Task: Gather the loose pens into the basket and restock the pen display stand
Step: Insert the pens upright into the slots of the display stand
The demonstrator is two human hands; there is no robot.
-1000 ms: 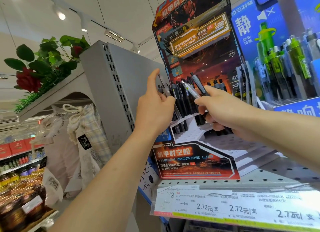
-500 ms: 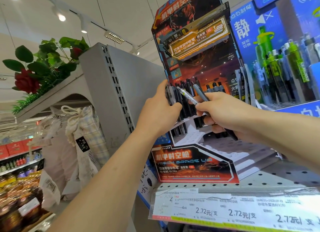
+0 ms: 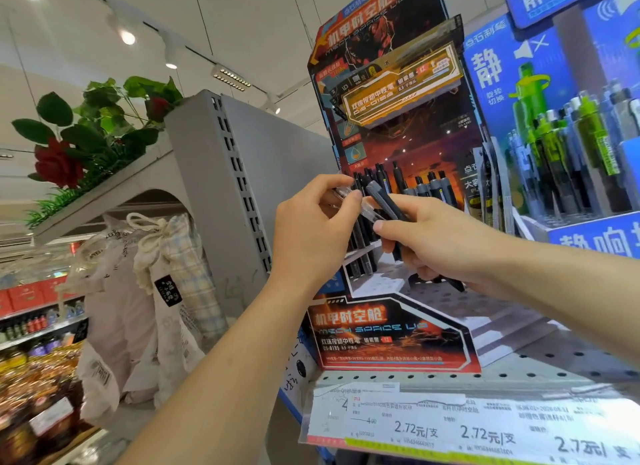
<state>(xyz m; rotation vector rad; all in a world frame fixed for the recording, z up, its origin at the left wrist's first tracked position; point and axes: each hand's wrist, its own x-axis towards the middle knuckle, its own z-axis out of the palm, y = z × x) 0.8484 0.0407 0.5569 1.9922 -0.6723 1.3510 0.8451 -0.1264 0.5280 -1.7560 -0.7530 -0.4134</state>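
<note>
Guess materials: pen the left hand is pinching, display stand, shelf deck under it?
Clear pen, pinched by the left hand: likely transparent glossy plastic; background shows through.
Display stand: probably printed cardboard, slight sheen; flat folded panels, cut edges.
Shelf deck: looks like grey painted sheet metal, matte; regular punched holes.

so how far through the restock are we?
Partly done: the display stand has black pens standing in its left slots, while the white tiers in front sit bare. In hand: the right hand grips several dark pens, and the left hand pinches a clear pen out of them. No basket in view.
</note>
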